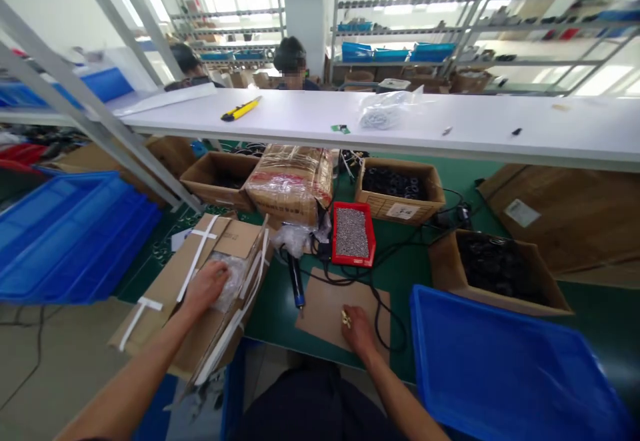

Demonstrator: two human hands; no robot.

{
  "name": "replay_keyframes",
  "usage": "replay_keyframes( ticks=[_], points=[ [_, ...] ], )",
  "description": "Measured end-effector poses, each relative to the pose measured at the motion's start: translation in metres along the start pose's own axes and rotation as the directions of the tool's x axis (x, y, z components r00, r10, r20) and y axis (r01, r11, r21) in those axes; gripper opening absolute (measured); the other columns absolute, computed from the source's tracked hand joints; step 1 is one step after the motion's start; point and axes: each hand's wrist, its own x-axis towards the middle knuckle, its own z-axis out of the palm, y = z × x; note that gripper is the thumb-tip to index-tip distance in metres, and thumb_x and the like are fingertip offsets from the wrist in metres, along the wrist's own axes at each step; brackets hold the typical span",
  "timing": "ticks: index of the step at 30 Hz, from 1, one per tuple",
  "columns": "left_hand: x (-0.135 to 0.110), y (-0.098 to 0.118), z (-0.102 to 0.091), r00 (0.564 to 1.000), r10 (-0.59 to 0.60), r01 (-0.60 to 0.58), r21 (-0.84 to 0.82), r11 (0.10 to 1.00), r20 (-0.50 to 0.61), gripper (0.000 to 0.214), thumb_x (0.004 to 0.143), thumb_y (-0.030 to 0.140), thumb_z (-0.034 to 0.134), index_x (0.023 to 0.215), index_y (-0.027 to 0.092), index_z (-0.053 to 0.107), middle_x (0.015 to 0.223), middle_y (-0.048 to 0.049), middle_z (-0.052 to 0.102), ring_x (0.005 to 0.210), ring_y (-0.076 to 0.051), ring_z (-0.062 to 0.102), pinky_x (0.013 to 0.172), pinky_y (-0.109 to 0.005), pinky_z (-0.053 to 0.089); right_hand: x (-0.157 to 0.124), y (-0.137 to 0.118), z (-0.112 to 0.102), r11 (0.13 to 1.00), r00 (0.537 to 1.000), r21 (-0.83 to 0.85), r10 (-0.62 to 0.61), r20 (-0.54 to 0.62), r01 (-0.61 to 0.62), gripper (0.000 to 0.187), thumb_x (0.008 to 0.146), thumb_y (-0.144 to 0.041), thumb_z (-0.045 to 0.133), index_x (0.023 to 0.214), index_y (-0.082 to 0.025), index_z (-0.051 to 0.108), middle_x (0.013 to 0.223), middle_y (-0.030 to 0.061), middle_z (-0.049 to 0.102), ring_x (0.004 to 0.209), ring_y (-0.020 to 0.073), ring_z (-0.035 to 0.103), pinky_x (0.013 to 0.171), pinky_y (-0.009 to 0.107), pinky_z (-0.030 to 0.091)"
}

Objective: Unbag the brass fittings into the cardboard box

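My left hand (206, 285) reaches into an open cardboard box (165, 294) at the near left and rests on a clear plastic bag (231, 274) inside it; whether it grips the bag is unclear. My right hand (358, 329) lies on a flat piece of cardboard (320, 307) on the green bench, pinching a small brass-coloured part (345, 319) at its fingertips. An electric screwdriver (296, 281) with a black cable lies just left of that hand.
A red tray of small screws (353, 233) sits behind the cardboard. Open boxes of black parts (400, 187) (495, 267), a taped carton (293, 181), blue crates (505, 367) (70, 234) surround me. A white shelf (310, 121) carries a yellow knife (242, 109). Two people sit beyond.
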Motion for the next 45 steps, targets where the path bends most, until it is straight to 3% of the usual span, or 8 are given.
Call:
replay_keyframes(
  ticks=[8, 17, 27, 29, 32, 34, 41, 45],
  points=[
    [-0.005, -0.011, -0.030, 0.942, -0.239, 0.159, -0.313, 0.936, -0.234, 0.030, 0.074, 0.047, 0.058, 0.081, 0.018, 0.061, 0.068, 0.0020, 0.058, 0.064, -0.014, 0.054, 0.059, -0.024, 0.042, -0.001, -0.002, 0.011, 0.999, 1.000, -0.049, -0.001, 0.017, 0.001, 0.062, 0.072, -0.011, 0.049, 0.135, -0.013, 0.048, 0.125, 0.0133, 0.056, 0.119, 0.0233, 0.049, 0.105, 0.029, 0.034],
    [-0.009, 0.011, -0.076, 0.939, -0.305, -0.037, -0.927, 0.372, -0.160, 0.033, 0.070, 0.035, 0.069, 0.090, 0.022, 0.047, 0.055, 0.0076, 0.054, 0.036, -0.010, 0.046, 0.037, -0.020, 0.036, -0.003, -0.029, -0.008, 0.997, 0.999, 0.075, 0.018, -0.041, -0.015, 0.064, 0.075, -0.021, 0.053, 0.135, -0.005, 0.044, 0.128, 0.0198, 0.052, 0.122, 0.0284, 0.049, 0.106, 0.037, 0.037],
    [-0.051, 0.106, -0.143, 0.943, -0.135, -0.299, -0.953, 0.046, -0.303, 0.021, 0.079, 0.041, 0.056, 0.080, 0.022, 0.046, 0.055, 0.0033, 0.047, 0.039, -0.009, 0.038, 0.041, -0.024, 0.038, -0.024, -0.278, -0.112, 0.597, 0.955, 0.777, -0.295, -0.019, 0.200, 0.048, 0.082, -0.045, 0.061, 0.124, -0.022, 0.055, 0.117, 0.0103, 0.061, 0.095, 0.0206, 0.063, 0.083, 0.036, 0.052],
    [-0.071, 0.129, -0.142, 0.959, -0.074, -0.275, -0.962, 0.007, -0.274, 0.026, 0.079, 0.048, 0.055, 0.078, 0.024, 0.044, 0.057, 0.0027, 0.045, 0.040, -0.010, 0.040, 0.038, -0.025, 0.038, -0.034, -0.316, -0.119, 0.405, 0.909, 0.914, -0.370, 0.189, -0.026, 0.056, 0.083, -0.055, 0.057, 0.127, -0.021, 0.050, 0.114, 0.0116, 0.062, 0.084, 0.0204, 0.066, 0.068, 0.034, 0.054],
    [-0.099, 0.156, -0.123, 0.991, 0.061, -0.115, -0.993, -0.036, -0.117, 0.031, 0.077, 0.052, 0.057, 0.075, 0.025, 0.040, 0.062, 0.0014, 0.048, 0.037, -0.011, 0.040, 0.030, -0.024, 0.031, -0.044, -0.337, -0.115, 0.203, 0.676, 0.845, -0.521, 0.521, -0.495, 0.066, 0.085, -0.069, 0.038, 0.122, -0.016, 0.052, 0.097, 0.0122, 0.066, 0.068, 0.0200, 0.066, 0.052, 0.031, 0.052],
    [-0.115, 0.163, -0.106, 0.984, 0.172, -0.043, -0.999, -0.014, -0.044, 0.030, 0.079, 0.049, 0.056, 0.073, 0.024, 0.040, 0.063, 0.0002, 0.048, 0.042, -0.012, 0.044, 0.034, -0.024, 0.035, -0.044, -0.328, -0.106, 0.123, 0.607, 0.760, -0.527, 0.595, -0.638, 0.060, 0.087, -0.063, 0.043, 0.109, -0.010, 0.060, 0.084, 0.0105, 0.066, 0.064, 0.0168, 0.064, 0.052, 0.027, 0.051],
    [-0.136, 0.134, -0.029, 0.886, 0.356, -0.018, -0.745, 0.667, 0.297, 0.017, 0.088, 0.036, 0.049, 0.083, 0.021, 0.057, 0.085, -0.0061, 0.060, 0.078, -0.018, 0.056, 0.072, -0.031, 0.045, -0.016, -0.200, -0.086, 0.037, 0.897, 0.896, 0.039, 0.441, -0.442, 0.035, 0.072, -0.036, 0.072, 0.094, -0.009, 0.067, 0.075, 0.0055, 0.066, 0.064, 0.0135, 0.060, 0.061, 0.025, 0.049],
    [-0.133, 0.101, 0.070, 0.878, 0.153, 0.148, -0.560, 0.815, 0.454, 0.018, 0.084, 0.029, 0.046, 0.089, 0.020, 0.061, 0.096, -0.0064, 0.066, 0.093, -0.023, 0.061, 0.086, -0.035, 0.045, 0.010, -0.122, -0.074, 0.381, 0.953, 0.877, 0.193, 0.234, -0.293, 0.040, 0.069, -0.035, 0.067, 0.100, -0.011, 0.066, 0.083, 0.0072, 0.069, 0.071, 0.0157, 0.062, 0.069, 0.029, 0.050]
  ],
)
